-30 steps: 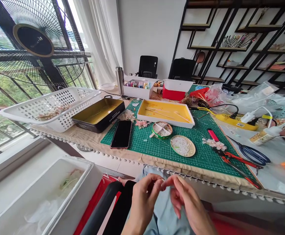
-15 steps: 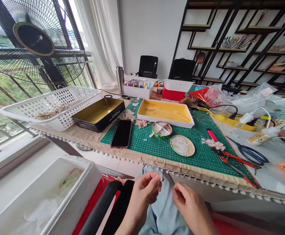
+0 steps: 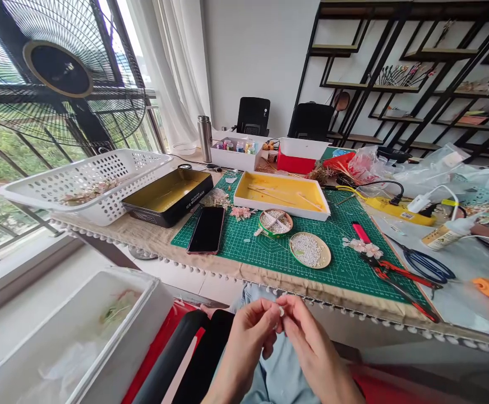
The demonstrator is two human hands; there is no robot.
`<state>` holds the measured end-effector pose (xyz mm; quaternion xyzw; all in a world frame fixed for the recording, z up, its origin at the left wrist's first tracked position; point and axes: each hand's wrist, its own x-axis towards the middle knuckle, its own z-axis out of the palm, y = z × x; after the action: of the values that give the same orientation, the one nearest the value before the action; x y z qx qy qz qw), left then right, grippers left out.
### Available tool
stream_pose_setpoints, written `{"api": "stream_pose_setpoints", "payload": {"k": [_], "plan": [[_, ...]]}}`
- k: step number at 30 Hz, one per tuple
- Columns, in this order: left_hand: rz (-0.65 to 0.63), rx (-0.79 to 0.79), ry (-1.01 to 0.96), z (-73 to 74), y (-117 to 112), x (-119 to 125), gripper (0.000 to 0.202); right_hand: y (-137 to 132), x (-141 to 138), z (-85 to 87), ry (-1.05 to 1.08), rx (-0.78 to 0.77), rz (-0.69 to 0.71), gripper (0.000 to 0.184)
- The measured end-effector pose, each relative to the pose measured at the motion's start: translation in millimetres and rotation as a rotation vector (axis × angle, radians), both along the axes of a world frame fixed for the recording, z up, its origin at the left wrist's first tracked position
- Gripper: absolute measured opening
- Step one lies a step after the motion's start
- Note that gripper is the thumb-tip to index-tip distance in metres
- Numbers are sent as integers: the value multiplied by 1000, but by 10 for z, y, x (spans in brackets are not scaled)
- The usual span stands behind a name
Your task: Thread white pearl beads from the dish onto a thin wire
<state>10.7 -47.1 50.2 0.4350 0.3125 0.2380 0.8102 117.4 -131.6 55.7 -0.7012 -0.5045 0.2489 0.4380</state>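
Above my lap, my left hand [image 3: 255, 331] pinches a small whitish round piece [image 3: 281, 310] between thumb and forefinger. Its exact kind is too small to make out. My right hand [image 3: 307, 342] has come up against it, fingertips closed at the same piece; whether they hold something of their own is hidden. Beyond the hands, on the green cutting mat [image 3: 244, 247], sit a round divided box of beads [image 3: 275, 223] and a shallow round dish of small white pearl beads [image 3: 310, 250]. A pink flower piece [image 3: 241, 212] lies beside the divided box.
A phone [image 3: 206, 230], a black tin [image 3: 169, 196] and a yellow-lined white tray [image 3: 282, 194] stand on the table. At right lie red-handled pliers [image 3: 400, 280], scissors [image 3: 427, 264] and a glue bottle [image 3: 448, 233]. A white foam box [image 3: 114, 336] stands low at left.
My right hand has moved left and upward from beside my left hand until its fingertips meet the whitish piece. My left hand keeps its pinch. The view has shifted slightly.
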Motion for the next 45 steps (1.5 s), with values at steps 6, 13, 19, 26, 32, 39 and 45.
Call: {"api": "stream_pose_setpoints", "payload": {"k": [6, 13, 19, 26, 32, 39, 45], "plan": [[70, -6, -22, -46, 7, 16, 42, 4, -30, -62, 94, -54, -116, 27], [-60, 58, -26, -86, -11, 28, 44, -63, 55, -85, 127, -89, -113, 33], [-142, 266, 76, -122, 28, -45, 33, -37, 174, -123, 153, -144, -48, 40], [-123, -166, -117, -117, 118, -41, 39, -177, 607, -150, 270, -156, -83, 27], [25, -445, -208, -183, 196, -25, 45, -556, 914, -264, 282, -85, -446, 21], [116, -365, -218, -196, 67, 38, 44, -536, 107, -348, 105, 93, -311, 32], [101, -188, -173, -189, -44, 79, 39, -252, 55, -136, 132, 158, -442, 35]]}}
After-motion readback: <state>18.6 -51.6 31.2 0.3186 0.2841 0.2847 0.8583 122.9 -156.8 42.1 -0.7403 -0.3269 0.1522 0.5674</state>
